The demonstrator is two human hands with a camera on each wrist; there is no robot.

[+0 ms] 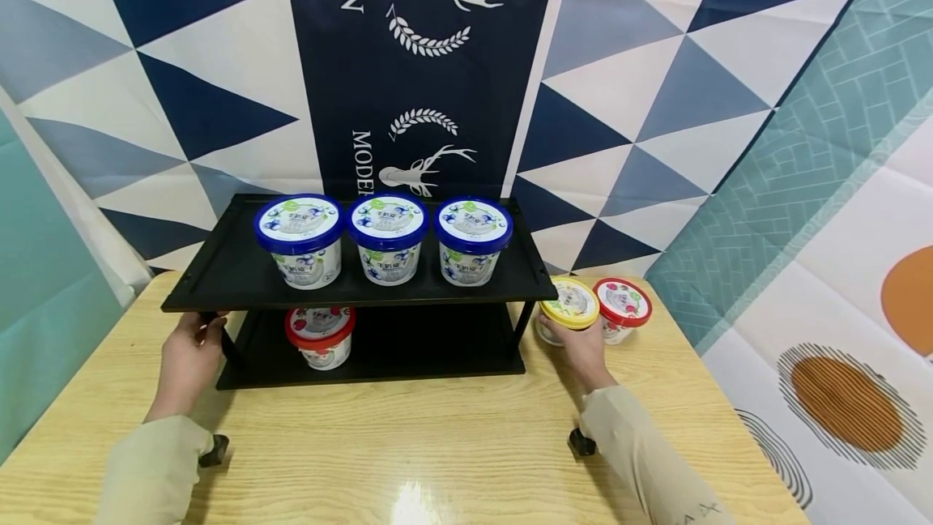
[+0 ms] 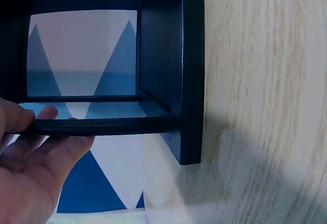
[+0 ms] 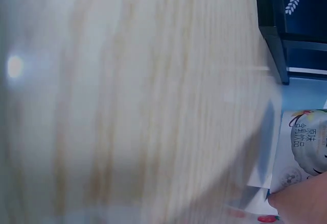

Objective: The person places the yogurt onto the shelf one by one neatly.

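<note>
My left hand [image 1: 188,355] grips the left front post [image 2: 102,127] of a black two-tier shelf [image 1: 219,270], thumb on one side and fingers on the other. To the right of the shelf, my right hand [image 1: 583,353] holds a yellow-lidded tub [image 1: 571,302] from the front. In the right wrist view, one digit lies against the white wall of that tub [image 3: 286,157]. Beside it stands a red-lidded tub [image 1: 623,302]. Three blue-lidded tubs [image 1: 388,237] stand in a row on the upper tier. Another red-lidded tub [image 1: 321,339] sits on the lower tier, left of centre.
Everything stands on a light wooden table [image 1: 408,444]. A patterned cloth wall [image 1: 605,104] rises close behind the shelf. The upper tier overhangs the red-lidded tub below it, and the right front post [image 1: 521,324] stands close to the yellow-lidded tub.
</note>
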